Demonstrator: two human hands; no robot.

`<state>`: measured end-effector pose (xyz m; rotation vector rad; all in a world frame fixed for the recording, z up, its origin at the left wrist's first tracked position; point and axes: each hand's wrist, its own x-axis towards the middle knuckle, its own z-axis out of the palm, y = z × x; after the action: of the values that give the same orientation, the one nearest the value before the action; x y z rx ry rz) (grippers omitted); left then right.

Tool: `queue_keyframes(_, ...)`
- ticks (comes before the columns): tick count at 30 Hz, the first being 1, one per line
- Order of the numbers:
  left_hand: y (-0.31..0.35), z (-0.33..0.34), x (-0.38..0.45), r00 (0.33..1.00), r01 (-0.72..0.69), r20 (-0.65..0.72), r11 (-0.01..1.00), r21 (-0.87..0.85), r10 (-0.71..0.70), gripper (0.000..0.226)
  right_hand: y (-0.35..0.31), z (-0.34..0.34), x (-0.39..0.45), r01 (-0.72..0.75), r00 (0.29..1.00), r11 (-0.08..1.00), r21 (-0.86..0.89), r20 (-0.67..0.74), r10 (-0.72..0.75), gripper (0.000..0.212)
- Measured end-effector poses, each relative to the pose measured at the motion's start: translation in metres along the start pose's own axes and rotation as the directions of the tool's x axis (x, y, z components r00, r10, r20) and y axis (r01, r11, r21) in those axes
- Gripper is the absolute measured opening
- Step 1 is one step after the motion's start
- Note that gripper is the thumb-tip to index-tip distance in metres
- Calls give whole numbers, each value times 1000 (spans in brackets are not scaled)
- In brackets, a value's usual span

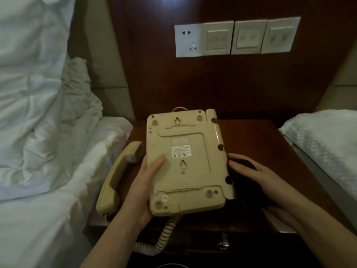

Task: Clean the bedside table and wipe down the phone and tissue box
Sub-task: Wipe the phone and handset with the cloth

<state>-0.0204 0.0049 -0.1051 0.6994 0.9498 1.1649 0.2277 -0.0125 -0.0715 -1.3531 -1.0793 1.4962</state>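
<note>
Phone (185,163) upturned in left hand (141,190), right hand (251,171) on, seemingly, dark cloth (245,182).

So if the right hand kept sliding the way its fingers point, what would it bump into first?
Probably the phone base. The right hand, lying on a dark cloth, points left at the base's right edge, its fingertips almost there. Depth is hard to judge.

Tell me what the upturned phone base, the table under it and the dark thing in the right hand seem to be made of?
Phone base: hard moulded plastic, matte and yellowed cream, judging by its moulded ridges, screw recesses and round feet.
Bedside table: dark reddish-brown wood or wood veneer with a slight sheen; which one cannot be told.
Dark thing under the right hand: probably a soft black cloth, but too dark to be sure.
</note>
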Motion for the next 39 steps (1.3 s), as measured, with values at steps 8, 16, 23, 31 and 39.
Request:
queue_keyframes(8,-9,28,2,967,-194,-63,869,456,249,62,-25,0,-35,193,980,980,-42,63,-190,37)
queue_keyframes(16,5,46,-8,965,-244,34,836,491,261,62,-44,28,-46,234,968,972,-26,97,-230,24)
queue_keyframes(23,39,34,110,930,-355,273,804,477,248,50,-63,49,-30,197,962,976,-97,211,-173,23)
queue_keyframes(31,66,71,93,913,-341,343,875,344,221,18,-62,66,-16,353,934,930,-99,-28,-357,38)
queue_keyframes(39,69,63,80,896,-440,187,859,261,403,26,-66,82,-19,481,811,649,-590,16,-585,31)
